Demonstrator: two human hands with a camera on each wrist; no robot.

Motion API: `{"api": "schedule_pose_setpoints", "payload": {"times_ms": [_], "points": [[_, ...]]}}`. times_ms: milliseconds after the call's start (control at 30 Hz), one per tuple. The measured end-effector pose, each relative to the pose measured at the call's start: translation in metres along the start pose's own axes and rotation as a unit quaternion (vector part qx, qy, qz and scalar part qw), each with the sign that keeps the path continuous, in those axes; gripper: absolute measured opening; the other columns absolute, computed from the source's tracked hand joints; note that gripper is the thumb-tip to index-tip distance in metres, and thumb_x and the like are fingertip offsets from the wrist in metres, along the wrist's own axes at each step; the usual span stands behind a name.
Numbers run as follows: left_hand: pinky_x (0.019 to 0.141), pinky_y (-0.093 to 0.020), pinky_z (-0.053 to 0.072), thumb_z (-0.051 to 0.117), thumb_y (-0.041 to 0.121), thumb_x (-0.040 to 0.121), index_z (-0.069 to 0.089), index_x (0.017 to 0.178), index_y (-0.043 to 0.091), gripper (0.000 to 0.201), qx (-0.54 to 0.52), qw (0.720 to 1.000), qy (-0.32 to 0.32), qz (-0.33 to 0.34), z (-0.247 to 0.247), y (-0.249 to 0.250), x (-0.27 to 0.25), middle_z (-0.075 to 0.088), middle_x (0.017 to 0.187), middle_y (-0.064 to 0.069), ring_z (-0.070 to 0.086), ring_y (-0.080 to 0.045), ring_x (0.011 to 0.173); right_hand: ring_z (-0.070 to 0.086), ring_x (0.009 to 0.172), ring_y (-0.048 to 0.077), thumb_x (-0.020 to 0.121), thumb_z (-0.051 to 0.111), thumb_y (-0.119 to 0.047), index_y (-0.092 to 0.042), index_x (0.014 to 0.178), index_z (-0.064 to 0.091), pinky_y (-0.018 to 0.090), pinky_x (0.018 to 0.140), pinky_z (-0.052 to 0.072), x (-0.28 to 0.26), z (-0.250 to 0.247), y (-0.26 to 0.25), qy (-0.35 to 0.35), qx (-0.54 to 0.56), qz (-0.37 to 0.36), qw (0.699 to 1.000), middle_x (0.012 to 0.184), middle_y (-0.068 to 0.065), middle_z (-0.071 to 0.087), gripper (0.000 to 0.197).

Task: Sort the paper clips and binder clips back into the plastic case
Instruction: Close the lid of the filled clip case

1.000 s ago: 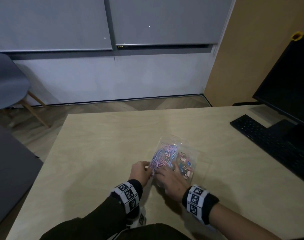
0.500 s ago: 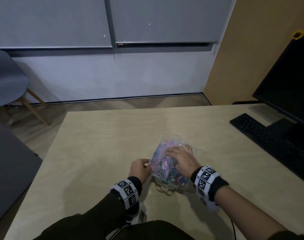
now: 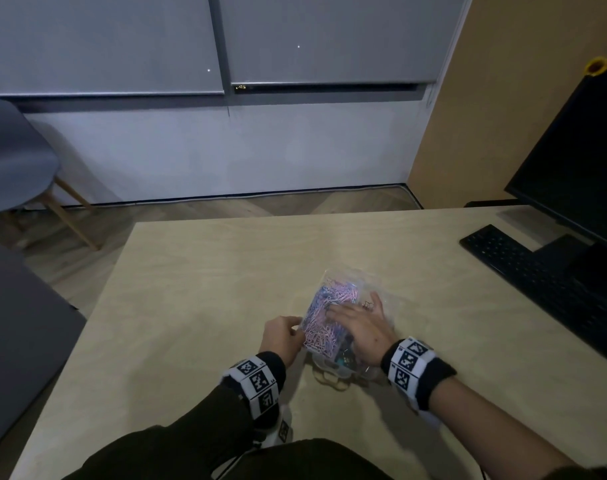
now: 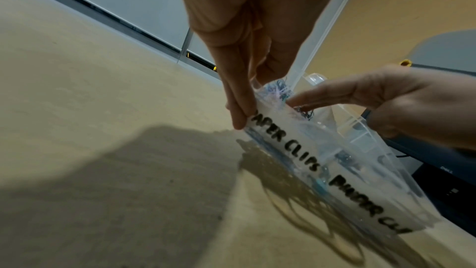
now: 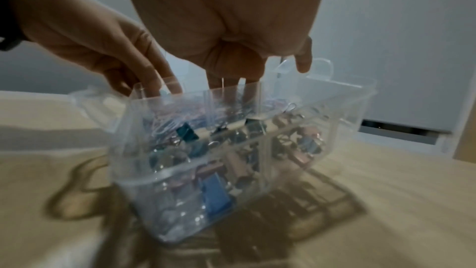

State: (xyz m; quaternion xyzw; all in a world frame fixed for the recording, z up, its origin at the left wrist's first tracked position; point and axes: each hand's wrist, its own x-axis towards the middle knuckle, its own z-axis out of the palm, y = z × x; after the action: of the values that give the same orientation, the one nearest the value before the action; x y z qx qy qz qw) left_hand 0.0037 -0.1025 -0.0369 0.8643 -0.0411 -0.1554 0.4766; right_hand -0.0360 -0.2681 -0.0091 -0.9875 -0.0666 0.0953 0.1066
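A clear plastic case (image 3: 351, 276) sits in the middle of the table, tipped up on one side. Its side label (image 4: 291, 144) reads PAPER CLIPS and BINDER CLIPS. Pink and blue paper clips (image 3: 324, 327) fill the far compartment. Coloured binder clips (image 5: 216, 195) fill the near ones. My left hand (image 3: 300, 329) pinches the case's left wall, its fingertips (image 4: 239, 117) at the label's end. My right hand (image 3: 340, 311) lies over the open top. Its straight fingers (image 5: 231, 76) reach down onto the paper clips.
A black keyboard (image 3: 537, 278) and a monitor (image 3: 579, 161) stand at the table's right. Thin looped shapes (image 4: 335, 231) lie under the case's near end; I cannot tell rubber bands from shadow. A grey chair (image 3: 15, 168) stands off the table, far left.
My right hand has moved from the case's near edge up over its top, and its fingers now lie on the paper clips. The left hand has kept its hold on the left wall.
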Motion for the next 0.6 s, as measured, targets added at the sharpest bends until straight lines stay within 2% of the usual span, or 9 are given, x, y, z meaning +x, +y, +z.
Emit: {"api": "schedule_pose_setpoints", "payload": {"times_ms": [67,133,267,367,500,600], "points": [[0.077,-0.039,0.058,0.055,0.009,0.087,0.066,0.111,0.003,0.027,0.001,1.000,-0.001,-0.003,-0.001,0.001,0.001,0.072,0.087,-0.022,0.060,-0.019,0.065,0.018,0.141,0.011,0.078,0.040,0.010,-0.030,0.141,0.028,0.056,0.108,-0.017,-0.001,-0.001,-0.001,0.003,-0.015,0.007,1.000,0.151,-0.009,0.026,0.075],[0.077,-0.039,0.058,0.053,0.006,0.088,0.066,0.113,0.002,0.028,0.000,1.000,-0.003,-0.007,-0.001,0.000,0.002,0.071,0.084,-0.022,0.060,-0.020,0.066,0.019,0.141,0.012,0.078,0.043,0.009,-0.028,0.140,0.031,0.053,0.107,-0.018,-0.005,0.002,-0.008,0.022,-0.017,0.006,1.000,0.150,-0.009,0.030,0.073],[0.077,-0.041,0.058,0.055,0.009,0.088,0.067,0.109,0.002,0.026,-0.009,1.000,-0.003,-0.012,-0.001,0.001,0.004,0.065,0.072,-0.014,0.059,-0.021,0.064,0.040,0.125,0.018,0.084,0.051,-0.009,-0.021,0.116,0.053,0.060,0.112,-0.007,-0.013,0.014,-0.033,0.033,-0.020,-0.006,0.999,0.128,-0.003,0.053,0.035],[0.077,-0.043,0.058,0.058,0.010,0.087,0.068,0.108,0.001,0.025,-0.022,1.000,-0.003,-0.017,-0.002,0.002,0.005,0.067,0.074,-0.020,0.059,-0.022,0.064,0.046,0.117,0.021,0.089,0.043,-0.013,-0.016,0.115,0.052,0.061,0.113,-0.002,-0.016,0.026,-0.045,0.003,-0.061,-0.012,0.998,0.118,0.002,0.056,0.028],[0.078,-0.041,0.058,0.058,0.010,0.087,0.067,0.109,0.000,0.026,-0.022,1.000,0.001,-0.015,-0.003,0.002,0.005,0.071,0.086,-0.026,0.060,-0.021,0.066,0.045,0.121,0.022,0.088,0.042,-0.009,-0.014,0.121,0.049,0.054,0.105,-0.018,-0.017,0.037,-0.051,0.025,-0.050,-0.011,0.998,0.123,0.005,0.054,0.034],[0.078,-0.044,0.058,0.057,0.008,0.086,0.068,0.108,0.001,0.025,-0.023,1.000,-0.003,-0.017,-0.004,-0.002,0.006,0.070,0.079,-0.024,0.060,-0.022,0.066,0.045,0.122,0.024,0.087,0.043,-0.011,-0.014,0.123,0.047,0.054,0.099,-0.024,-0.015,0.041,-0.052,0.034,-0.050,-0.012,0.998,0.126,0.006,0.051,0.036]]}}
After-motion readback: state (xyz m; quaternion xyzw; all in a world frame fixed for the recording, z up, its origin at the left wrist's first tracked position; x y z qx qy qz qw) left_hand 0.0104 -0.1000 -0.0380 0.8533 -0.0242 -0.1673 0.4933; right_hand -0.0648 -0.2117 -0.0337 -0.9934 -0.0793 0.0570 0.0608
